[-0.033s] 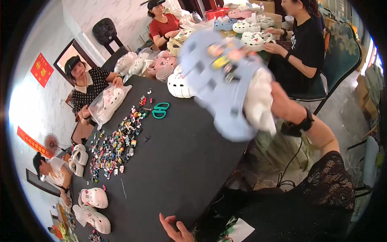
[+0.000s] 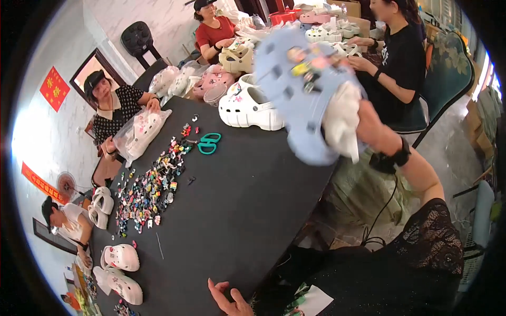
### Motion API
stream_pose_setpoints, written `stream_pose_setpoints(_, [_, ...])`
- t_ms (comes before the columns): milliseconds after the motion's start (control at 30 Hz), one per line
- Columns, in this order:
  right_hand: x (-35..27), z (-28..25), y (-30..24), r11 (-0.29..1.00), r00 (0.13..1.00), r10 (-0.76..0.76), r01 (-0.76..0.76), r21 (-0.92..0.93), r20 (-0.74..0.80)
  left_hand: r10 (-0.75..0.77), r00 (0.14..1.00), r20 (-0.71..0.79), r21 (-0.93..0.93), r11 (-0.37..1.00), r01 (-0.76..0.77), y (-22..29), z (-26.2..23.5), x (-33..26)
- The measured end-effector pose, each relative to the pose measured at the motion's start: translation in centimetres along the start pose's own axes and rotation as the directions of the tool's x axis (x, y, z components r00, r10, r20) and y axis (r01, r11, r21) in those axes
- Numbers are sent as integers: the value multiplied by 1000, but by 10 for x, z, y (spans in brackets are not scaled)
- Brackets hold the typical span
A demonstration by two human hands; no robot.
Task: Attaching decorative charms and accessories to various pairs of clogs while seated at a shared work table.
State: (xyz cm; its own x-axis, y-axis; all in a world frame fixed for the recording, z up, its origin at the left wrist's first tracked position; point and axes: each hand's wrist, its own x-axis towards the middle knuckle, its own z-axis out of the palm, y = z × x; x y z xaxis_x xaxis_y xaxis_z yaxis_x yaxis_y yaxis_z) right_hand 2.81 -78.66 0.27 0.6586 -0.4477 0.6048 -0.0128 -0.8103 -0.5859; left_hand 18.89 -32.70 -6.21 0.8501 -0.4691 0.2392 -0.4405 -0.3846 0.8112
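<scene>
My right hand [image 2: 375, 129] is raised over the table's right edge, gripping a light blue foam clog [image 2: 316, 110]. Colourful charms [image 2: 303, 71] sit on the clog, and white crumpled stuffing [image 2: 340, 116] bulges from its opening. The clog is slightly blurred and partly hides a white clog [image 2: 245, 113] on the table behind it. At the lower edge, my left hand [image 2: 230, 301] is beside the black table [image 2: 226, 210], its fingers apart and nothing in them.
Loose charms [image 2: 150, 195] lie in a heap left of teal-handled scissors [image 2: 210, 143]. White clogs [image 2: 121, 279] stand at the near left. Several people sit around; one holds a bagged clog [image 2: 142, 134]. More clogs crowd the far end. A chair [image 2: 448, 79] stands at right.
My right hand has moved the blue clog a little up and to the right, uncovering more of the white clog behind. My left hand stays in place.
</scene>
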Motion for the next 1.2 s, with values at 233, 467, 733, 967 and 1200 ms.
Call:
stream_pose_setpoints(233, [50,-19,194,573,912,41,-357,-738,-409,203,979,-27,481,861,-165,5,13,13])
stream_pose_setpoints(467, [87,-118,456,743,933,128,-315,-590,-337,245,969,29,614,761,-211,-14,31,37])
stream_pose_setpoints(733, [165,69,628,907,997,-6,40,-419,82,248,961,-120,663,740,-108,-23,20,23])
stream_pose_setpoints(967, [155,43,611,925,993,-119,119,-361,22,283,948,-146,633,763,-130,-21,21,23])
stream_pose_setpoints(1200, [186,-74,472,850,940,-329,254,-461,-88,376,905,-200,499,834,-236,-58,4,14])
